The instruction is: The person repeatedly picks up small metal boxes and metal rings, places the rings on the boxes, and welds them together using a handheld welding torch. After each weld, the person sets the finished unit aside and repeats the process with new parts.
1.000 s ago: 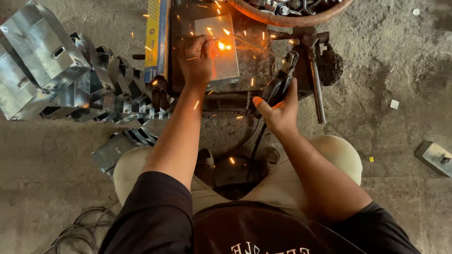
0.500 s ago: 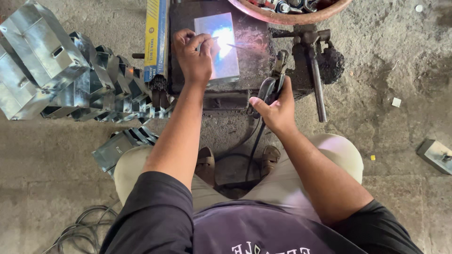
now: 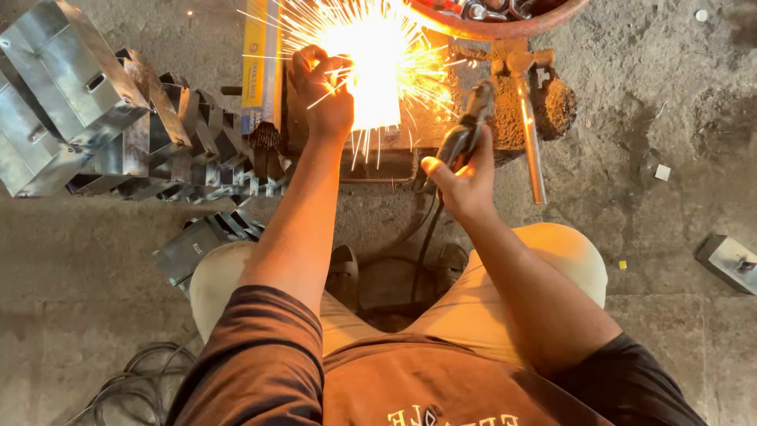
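1 view only: head cam, looks steeply down over own arms and knees at floor (image 3: 95, 315), close range, hands upper centre of frame.

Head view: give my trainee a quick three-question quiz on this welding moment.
1. True or false: the left hand rests on the workpiece beside the bright arc.
2. What does the right hand grip? A) hammer B) electrode holder C) grey box
3. On which side of the person are the folded metal brackets stacked?

Key: 1 true; 2 B; 3 the left side.
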`<state>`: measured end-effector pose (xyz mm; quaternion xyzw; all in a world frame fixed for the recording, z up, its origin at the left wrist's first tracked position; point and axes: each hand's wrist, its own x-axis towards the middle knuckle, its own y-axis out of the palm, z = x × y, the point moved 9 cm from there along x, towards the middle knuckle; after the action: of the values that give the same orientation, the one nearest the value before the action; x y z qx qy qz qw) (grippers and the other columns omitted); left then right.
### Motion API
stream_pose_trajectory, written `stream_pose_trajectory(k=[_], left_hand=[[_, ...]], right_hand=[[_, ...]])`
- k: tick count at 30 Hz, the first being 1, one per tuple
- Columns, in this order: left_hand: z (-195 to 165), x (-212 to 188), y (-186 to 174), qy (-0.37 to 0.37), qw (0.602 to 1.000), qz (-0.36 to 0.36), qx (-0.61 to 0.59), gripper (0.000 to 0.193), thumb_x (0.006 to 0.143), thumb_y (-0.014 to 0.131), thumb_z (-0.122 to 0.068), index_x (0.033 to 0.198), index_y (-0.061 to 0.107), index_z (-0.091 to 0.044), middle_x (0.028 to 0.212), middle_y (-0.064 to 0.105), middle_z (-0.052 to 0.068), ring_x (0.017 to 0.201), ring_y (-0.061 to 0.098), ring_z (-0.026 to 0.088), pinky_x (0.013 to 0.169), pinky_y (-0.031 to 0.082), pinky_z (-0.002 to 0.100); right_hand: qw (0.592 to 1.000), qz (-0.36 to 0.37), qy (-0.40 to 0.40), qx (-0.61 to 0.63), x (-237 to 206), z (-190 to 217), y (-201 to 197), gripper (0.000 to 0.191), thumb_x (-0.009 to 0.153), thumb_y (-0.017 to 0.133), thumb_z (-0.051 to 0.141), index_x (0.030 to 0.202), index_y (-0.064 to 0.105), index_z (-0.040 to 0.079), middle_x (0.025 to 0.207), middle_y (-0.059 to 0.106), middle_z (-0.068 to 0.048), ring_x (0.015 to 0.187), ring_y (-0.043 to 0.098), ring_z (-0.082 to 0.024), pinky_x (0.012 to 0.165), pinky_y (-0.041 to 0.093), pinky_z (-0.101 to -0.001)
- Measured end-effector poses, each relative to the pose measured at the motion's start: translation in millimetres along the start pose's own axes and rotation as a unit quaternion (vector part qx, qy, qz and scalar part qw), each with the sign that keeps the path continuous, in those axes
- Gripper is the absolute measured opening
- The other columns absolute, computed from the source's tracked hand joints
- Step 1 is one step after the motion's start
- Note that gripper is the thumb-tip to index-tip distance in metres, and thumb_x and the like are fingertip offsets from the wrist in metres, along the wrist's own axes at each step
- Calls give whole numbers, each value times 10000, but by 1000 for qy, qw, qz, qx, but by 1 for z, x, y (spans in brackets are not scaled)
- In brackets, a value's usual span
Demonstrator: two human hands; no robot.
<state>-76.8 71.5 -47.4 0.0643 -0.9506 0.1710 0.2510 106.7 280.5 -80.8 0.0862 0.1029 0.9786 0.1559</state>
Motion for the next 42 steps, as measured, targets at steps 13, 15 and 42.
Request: stream_pose_trajectory(k=[13,15,42], left_hand=[[-24,-75,-32,-129,974,-95,161,749,920,716,-512,1497,444,-119,1502,454,187,1445,388,381,1197,298,562],[-33,-91,-15,-158,962,-35,219,999,831,803,-559,1556,257,-141,1550,330,225,1494,265,436,1215,212,610],[-65,-156,20,-362,580,159,-712,1028,792,345,-852,1283,547,29,1074,607,199,1022,571,332,936,473,476]], right_hand=[[988,-84,-54,115,39,-10,-61,637,859,624,-38,1434,362,43,959,575,-102,793,597,-204,701,533,-350],[985,-97,-50,132,41,-9,-64,628,853,620,-33,1425,370,36,947,579,-108,769,599,-206,681,529,-350],[961,-137,-19,239,34,3,-82,487,820,596,-24,1261,432,100,943,572,-85,695,591,-233,590,514,-378]])
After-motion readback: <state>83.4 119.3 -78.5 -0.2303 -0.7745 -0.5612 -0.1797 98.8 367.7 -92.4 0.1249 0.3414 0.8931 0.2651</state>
